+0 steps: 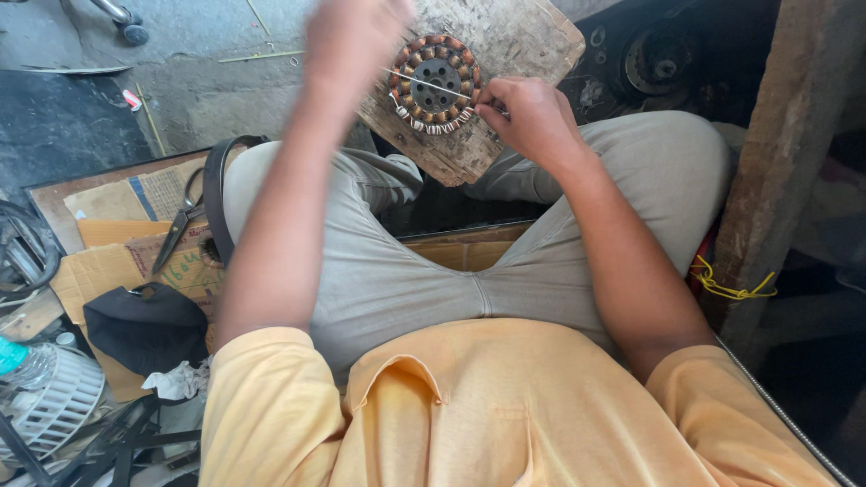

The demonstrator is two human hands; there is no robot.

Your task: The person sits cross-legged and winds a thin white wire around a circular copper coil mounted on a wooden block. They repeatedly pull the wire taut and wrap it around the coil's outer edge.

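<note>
Round copper-wound motor stator with dark steel core [436, 84] lay flat, face up, on the worn wooden block [505, 45] beyond your knees. Thin pale stick [433, 86] crossed it, long axis running left-right, slightly down toward your right hand [532, 117], whose fingers pinched its end at the stator's right rim. Your left hand [352, 36] was blurred above the left rim; grip unclear. Block's near edge sat just below the stator; bare wood lay to the right

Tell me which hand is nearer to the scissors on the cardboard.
Left. The left hand is raised beside the motor coil, on the scissors' side; the right hand pinches wire at the coil's far edge.
</note>
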